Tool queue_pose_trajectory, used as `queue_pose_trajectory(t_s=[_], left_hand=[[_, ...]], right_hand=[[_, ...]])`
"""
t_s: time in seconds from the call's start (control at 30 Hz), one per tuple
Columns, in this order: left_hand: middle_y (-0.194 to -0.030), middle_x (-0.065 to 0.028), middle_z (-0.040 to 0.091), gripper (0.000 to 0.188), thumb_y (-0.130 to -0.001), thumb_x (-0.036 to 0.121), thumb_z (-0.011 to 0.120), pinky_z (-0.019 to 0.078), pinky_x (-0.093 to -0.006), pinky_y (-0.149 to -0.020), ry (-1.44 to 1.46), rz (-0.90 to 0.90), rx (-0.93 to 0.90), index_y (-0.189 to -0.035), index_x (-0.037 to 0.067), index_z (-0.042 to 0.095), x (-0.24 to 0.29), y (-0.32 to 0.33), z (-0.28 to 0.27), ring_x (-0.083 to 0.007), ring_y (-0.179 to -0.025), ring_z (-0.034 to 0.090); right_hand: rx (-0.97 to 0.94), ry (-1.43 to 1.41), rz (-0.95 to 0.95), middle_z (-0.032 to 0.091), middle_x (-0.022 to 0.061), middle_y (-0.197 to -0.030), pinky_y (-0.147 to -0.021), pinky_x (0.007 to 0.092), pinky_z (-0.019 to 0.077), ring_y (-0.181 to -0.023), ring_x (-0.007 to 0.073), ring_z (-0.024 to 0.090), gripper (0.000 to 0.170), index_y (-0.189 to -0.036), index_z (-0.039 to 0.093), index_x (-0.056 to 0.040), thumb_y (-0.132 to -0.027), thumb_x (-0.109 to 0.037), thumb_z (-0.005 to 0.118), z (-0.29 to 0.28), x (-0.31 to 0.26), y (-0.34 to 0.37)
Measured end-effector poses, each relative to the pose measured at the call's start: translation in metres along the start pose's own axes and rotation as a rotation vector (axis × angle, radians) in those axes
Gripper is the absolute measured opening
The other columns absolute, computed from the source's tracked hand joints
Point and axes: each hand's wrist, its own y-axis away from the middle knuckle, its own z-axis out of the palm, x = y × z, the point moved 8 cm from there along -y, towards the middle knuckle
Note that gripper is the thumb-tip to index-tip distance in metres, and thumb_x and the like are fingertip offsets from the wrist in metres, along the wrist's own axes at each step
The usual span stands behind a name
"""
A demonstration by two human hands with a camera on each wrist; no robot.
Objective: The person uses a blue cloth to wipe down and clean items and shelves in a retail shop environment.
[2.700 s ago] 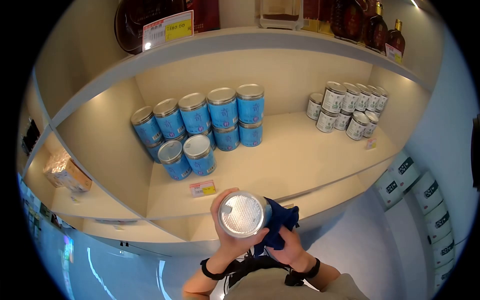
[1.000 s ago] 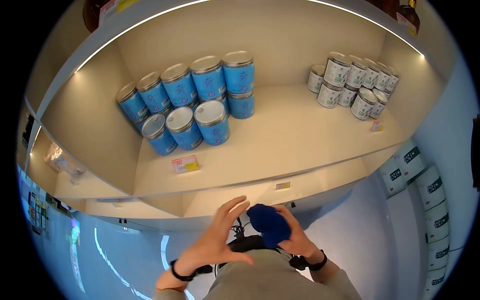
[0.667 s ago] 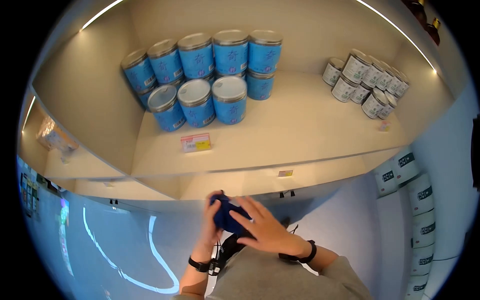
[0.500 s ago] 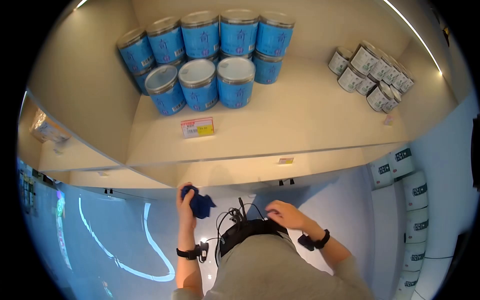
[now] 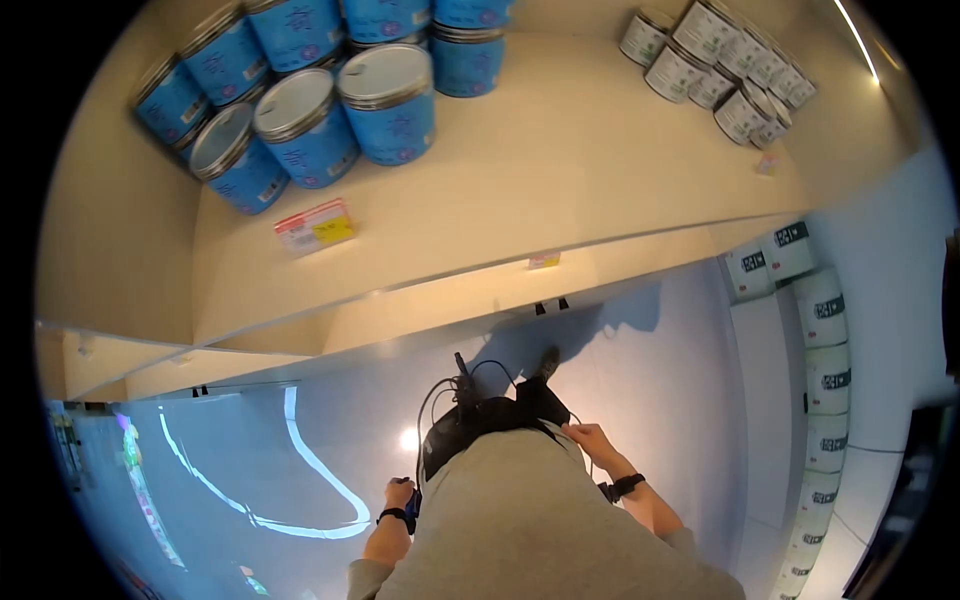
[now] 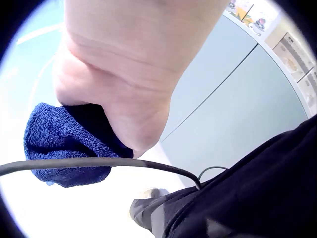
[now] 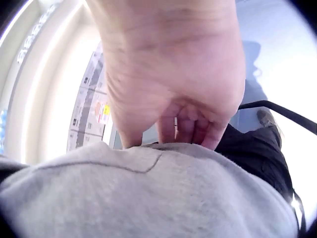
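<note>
A dark blue terry cloth [image 6: 74, 139] is gripped in my left hand [image 6: 119, 84], which hangs low beside the left hip. In the head view that hand [image 5: 399, 492] shows small, with the cloth mostly hidden behind the wrist. My right hand [image 7: 173, 94] is at the waist, thumb and curled fingers pinching the hem of the grey shirt [image 7: 124, 193]. The head view has the right hand [image 5: 592, 445] at the shirt's right edge, below the shelf. Blue cans [image 5: 390, 105] with silver lids stand in stacked rows on the shelf, away from both hands.
Smaller white cans [image 5: 745, 110] stand at the shelf's right side. A price tag [image 5: 315, 227] sits before the blue cans. White boxes [image 5: 825, 380] line the right wall. The shelf's front edge [image 5: 480, 258] runs across ahead of the body; a black cable [image 6: 99, 162] loops by the left hand.
The can held earlier was released, and a third blue can now stands in the front row. The cloth passed from right hand to left. Both hands dropped to the waist; the view shifted down.
</note>
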Motion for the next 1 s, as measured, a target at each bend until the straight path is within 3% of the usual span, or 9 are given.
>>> queue_pose_trajectory(t_s=[0.13,0.27,0.4,0.47,0.53,0.6,0.67,0.73,1.0], left_hand=[[-0.104,-0.0224,0.073,0.04,-0.081,0.03,0.07,0.0535,-0.0424,-0.09,-0.015,0.125,-0.062,-0.112,0.005,0.072,0.02,0.015,-0.006,-0.0375,-0.104,0.069],[-0.104,-0.0221,0.073,0.038,-0.084,0.034,0.072,0.0543,-0.0442,-0.088,0.102,0.246,0.06,-0.111,0.007,0.071,0.048,-0.016,-0.024,-0.0388,-0.102,0.069],[-0.103,-0.0209,0.072,0.038,-0.083,0.031,0.072,0.0545,-0.0438,-0.087,0.12,0.352,0.153,-0.111,0.006,0.068,0.107,-0.012,-0.066,-0.0378,-0.099,0.069],[-0.102,-0.0212,0.072,0.038,-0.082,0.03,0.072,0.0546,-0.0433,-0.086,0.092,0.379,0.149,-0.111,0.006,0.068,0.134,-0.001,-0.082,-0.0375,-0.098,0.07],[-0.102,-0.0214,0.072,0.039,-0.082,0.031,0.073,0.0546,-0.0433,-0.086,0.072,0.392,0.133,-0.111,0.005,0.068,0.142,-0.006,-0.086,-0.0375,-0.098,0.07],[-0.102,-0.0215,0.072,0.04,-0.081,0.031,0.073,0.0547,-0.0433,-0.086,0.048,0.405,0.116,-0.111,0.005,0.068,0.146,-0.015,-0.09,-0.0375,-0.098,0.07],[-0.103,-0.0215,0.072,0.042,-0.08,0.033,0.074,0.0548,-0.0434,-0.087,-0.006,0.36,0.127,-0.112,0.005,0.068,0.139,-0.024,-0.09,-0.0371,-0.099,0.07],[-0.103,-0.0215,0.073,0.044,-0.08,0.035,0.074,0.0548,-0.0435,-0.087,-0.011,0.373,0.114,-0.112,0.005,0.068,0.135,-0.03,-0.087,-0.0368,-0.1,0.07],[-0.101,-0.0221,0.072,0.042,-0.083,0.035,0.073,0.0539,-0.0446,-0.085,-0.037,0.389,0.067,-0.113,0.006,0.068,0.108,-0.035,-0.051,-0.0398,-0.099,0.069]], right_hand=[[-0.097,-0.634,0.13,0.07,0.0078,-0.108,-0.086,0.0276,0.0495,-0.097,0.0143,0.063,0.023,-0.112,0.069,0.0021,-0.097,-0.014,0.063,0.02,0.012,0.016],[-0.056,-0.485,-0.093,0.065,0.0099,-0.128,-0.097,0.03,0.0488,-0.113,0.0165,0.061,0.046,-0.138,0.055,0.0026,-0.093,0.001,0.062,0.036,-0.009,0.015],[0.017,-0.235,-0.25,0.058,0.0129,-0.138,-0.106,0.0345,0.0443,-0.123,0.0207,0.055,0.055,-0.145,0.047,-0.0004,-0.095,-0.016,0.066,0.041,0.0,-0.018],[-0.171,0.164,-0.514,0.05,0.015,-0.146,-0.112,0.0374,0.0381,-0.133,0.0241,0.046,0.06,-0.146,0.045,-0.0012,-0.096,-0.026,0.066,0.055,0.012,-0.05],[-0.147,0.305,-0.442,0.046,0.0159,-0.15,-0.115,0.0378,0.0346,-0.137,0.0252,0.042,0.064,-0.148,0.042,-0.0012,-0.096,-0.033,0.064,0.054,0.029,-0.068],[-0.037,-0.086,-0.24,0.045,0.0225,-0.149,-0.113,0.0384,0.0375,-0.135,0.0312,0.044,0.081,-0.149,0.04,-0.0017,-0.087,-0.04,0.075,0.048,0.012,-0.047],[0.002,0.35,0.101,0.053,0.0359,-0.136,-0.107,0.0419,0.0442,-0.129,0.0433,0.053,0.093,-0.15,0.024,0.0069,-0.09,-0.053,0.063,0.043,0.007,-0.022],[0.026,0.306,0.13,0.057,0.038,-0.129,-0.103,0.0438,0.047,-0.124,0.0472,0.056,0.095,-0.149,0.017,0.0119,-0.093,-0.054,0.056,0.043,0.03,-0.039],[-0.042,0.358,0.183,0.055,0.0308,-0.137,-0.104,0.0392,0.0463,-0.126,0.0377,0.056,0.073,-0.145,0.036,0.01,-0.097,-0.042,0.056,0.03,0.003,-0.024]])
